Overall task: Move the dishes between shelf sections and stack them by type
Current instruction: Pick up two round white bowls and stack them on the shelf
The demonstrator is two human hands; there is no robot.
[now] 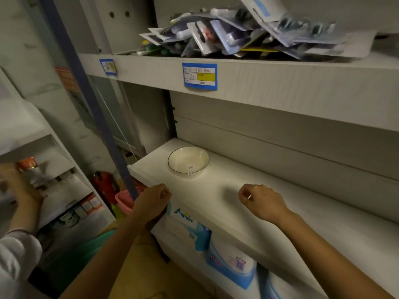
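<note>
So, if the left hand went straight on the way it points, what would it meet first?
Most likely the white bowl on the shelf: the left hand at the front edge points toward it, with bare shelf between. Depth is uncertain.

A shallow white bowl (188, 160) with a thin dark rim sits upright near the shelf's (216, 190) left end

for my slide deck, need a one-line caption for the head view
Left hand and right hand, fingers curled, at the white shelf front, near a white black-rimmed ceramic bowl.
</note>
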